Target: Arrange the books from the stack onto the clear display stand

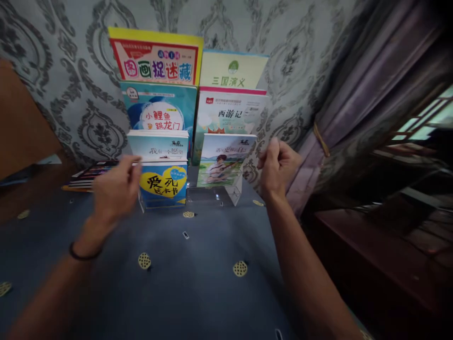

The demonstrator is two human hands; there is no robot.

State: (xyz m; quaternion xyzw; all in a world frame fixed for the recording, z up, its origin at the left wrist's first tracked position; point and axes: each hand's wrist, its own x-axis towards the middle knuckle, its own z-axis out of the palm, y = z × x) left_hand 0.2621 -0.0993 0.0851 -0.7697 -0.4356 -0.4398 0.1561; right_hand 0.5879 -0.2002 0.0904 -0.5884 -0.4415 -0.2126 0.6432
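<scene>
Both hands [116,189] [278,167] before tiered books [163,182]
</scene>
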